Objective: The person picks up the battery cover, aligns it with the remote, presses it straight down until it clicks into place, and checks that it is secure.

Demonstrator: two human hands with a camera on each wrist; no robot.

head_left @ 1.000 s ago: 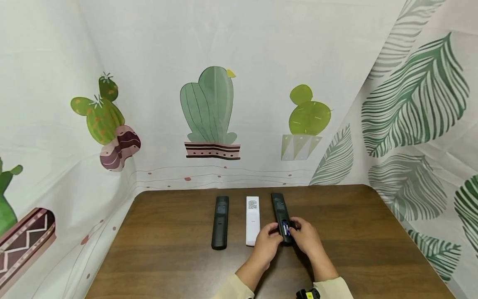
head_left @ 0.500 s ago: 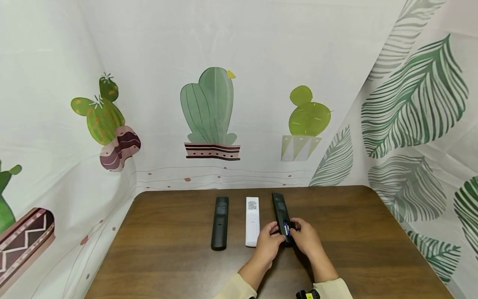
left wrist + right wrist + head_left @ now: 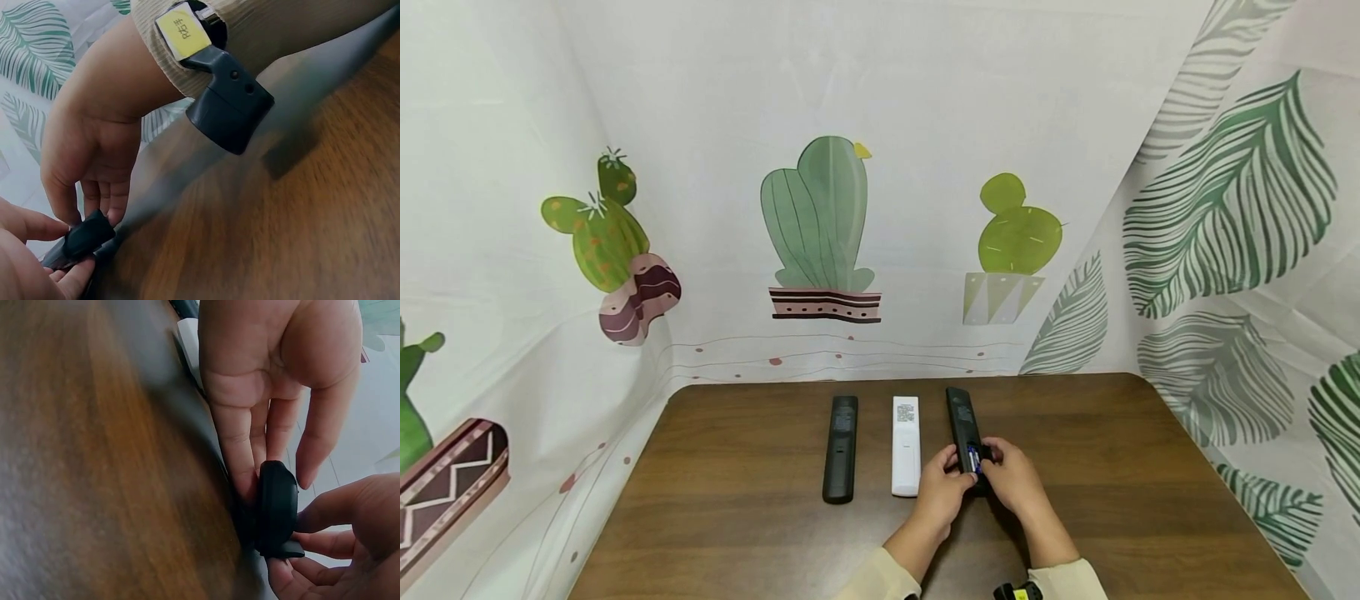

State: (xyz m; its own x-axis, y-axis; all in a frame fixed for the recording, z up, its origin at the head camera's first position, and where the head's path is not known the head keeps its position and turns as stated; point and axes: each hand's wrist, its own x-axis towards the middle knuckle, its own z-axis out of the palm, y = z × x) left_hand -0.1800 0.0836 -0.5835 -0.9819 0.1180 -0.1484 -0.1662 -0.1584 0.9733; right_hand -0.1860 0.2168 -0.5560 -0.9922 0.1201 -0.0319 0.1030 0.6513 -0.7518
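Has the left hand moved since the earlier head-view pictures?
Yes, slightly: the left hand has shifted to the right, away from the unmoved white remote.

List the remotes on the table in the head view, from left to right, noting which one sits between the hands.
Closed black remote → white remote → opened black remote, which sits between the left hand and right hand.

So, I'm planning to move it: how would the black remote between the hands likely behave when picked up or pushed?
The black remote looks like hard plastic, so it's probably stiff. What look like batteries show in its open back, so one might fall out if turned over. Its flattened body suggests sliding rather than rolling.
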